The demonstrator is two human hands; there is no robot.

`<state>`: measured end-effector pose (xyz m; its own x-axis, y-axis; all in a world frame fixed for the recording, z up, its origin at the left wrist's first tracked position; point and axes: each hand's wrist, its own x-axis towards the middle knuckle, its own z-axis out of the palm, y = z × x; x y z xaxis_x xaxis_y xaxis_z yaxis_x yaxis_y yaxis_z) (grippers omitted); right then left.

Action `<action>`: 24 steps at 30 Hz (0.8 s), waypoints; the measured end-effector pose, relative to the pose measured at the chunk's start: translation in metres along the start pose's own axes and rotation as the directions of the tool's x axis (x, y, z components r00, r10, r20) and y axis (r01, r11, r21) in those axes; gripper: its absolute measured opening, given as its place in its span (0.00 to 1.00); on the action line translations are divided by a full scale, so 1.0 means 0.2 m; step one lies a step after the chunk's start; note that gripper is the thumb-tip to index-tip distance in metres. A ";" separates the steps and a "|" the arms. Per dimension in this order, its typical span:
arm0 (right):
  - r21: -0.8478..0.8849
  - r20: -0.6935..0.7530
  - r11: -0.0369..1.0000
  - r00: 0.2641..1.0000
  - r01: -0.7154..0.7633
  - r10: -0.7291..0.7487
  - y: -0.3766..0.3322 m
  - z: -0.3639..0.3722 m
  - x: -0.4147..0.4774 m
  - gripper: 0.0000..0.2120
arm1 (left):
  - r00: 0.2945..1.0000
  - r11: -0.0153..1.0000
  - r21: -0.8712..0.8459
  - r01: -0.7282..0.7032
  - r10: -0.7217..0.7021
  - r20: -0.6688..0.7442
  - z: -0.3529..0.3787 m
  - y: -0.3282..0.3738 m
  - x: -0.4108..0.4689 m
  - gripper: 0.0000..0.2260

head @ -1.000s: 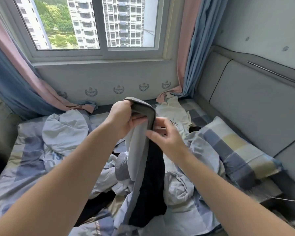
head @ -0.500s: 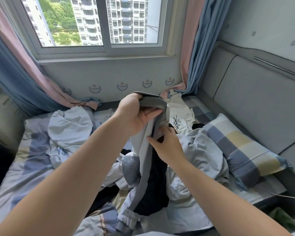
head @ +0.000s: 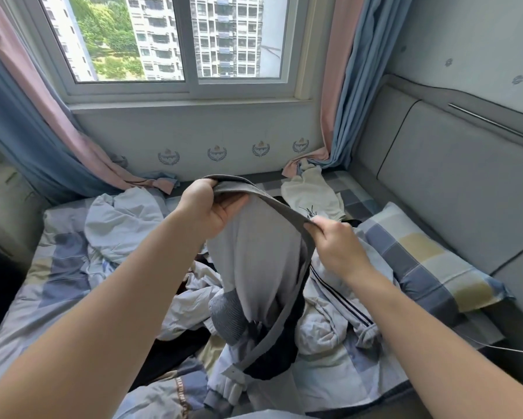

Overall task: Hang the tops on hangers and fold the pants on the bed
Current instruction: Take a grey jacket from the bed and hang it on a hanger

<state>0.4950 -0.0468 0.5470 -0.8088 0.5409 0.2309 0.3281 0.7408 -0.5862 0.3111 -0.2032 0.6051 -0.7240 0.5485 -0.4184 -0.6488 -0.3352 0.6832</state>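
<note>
Left hand (head: 207,210) grips the ribbed band of the grey garment (head: 260,261) and right hand (head: 337,246) pinches the same band, stretching it above the clothes heaped on the bed (head: 57,267).

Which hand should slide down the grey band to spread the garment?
Right, likely. The right hand pinches the band partway along, loose length below it. The left hand grips the band's top end, holding the garment up as anchor.

Grey garment (head: 263,261) held up by its ribbed edge, draping onto bed (head: 51,285)
</note>
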 end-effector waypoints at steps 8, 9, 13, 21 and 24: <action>0.152 -0.128 0.962 0.969 0.228 -0.209 -0.19 -0.17 0.10 0.14 | 0.975 0.930 0.365 0.052 -0.126 0.182 -0.05 -0.21 -0.05 0.10; 0.247 -0.105 0.955 0.984 0.165 -0.143 -0.22 -0.18 0.12 0.15 | 0.959 0.899 0.437 -0.006 -0.119 0.257 -0.06 -0.24 -0.08 0.08; 0.611 -0.059 0.788 0.988 -0.077 0.142 -0.33 -0.21 0.21 0.20 | 0.897 0.537 0.789 -0.298 -0.125 0.425 -0.07 -0.39 -0.17 0.14; 0.838 -0.005 0.529 0.968 -0.133 0.251 -0.44 -0.21 0.29 0.13 | 0.928 0.231 0.905 -0.357 -0.025 0.373 -0.09 -0.71 -0.15 0.10; 0.836 -0.005 0.528 0.960 -0.150 0.282 -0.40 -0.21 0.29 0.11 | 0.946 0.266 0.908 -0.324 0.084 0.313 -0.12 -0.72 -0.08 0.08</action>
<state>0.4419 -0.0578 0.6396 -0.6810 0.7297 0.0607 -0.1130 -0.0228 -0.9933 0.4117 -0.1825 0.4987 -0.6658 0.7306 -0.1514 0.2748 0.4288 0.8606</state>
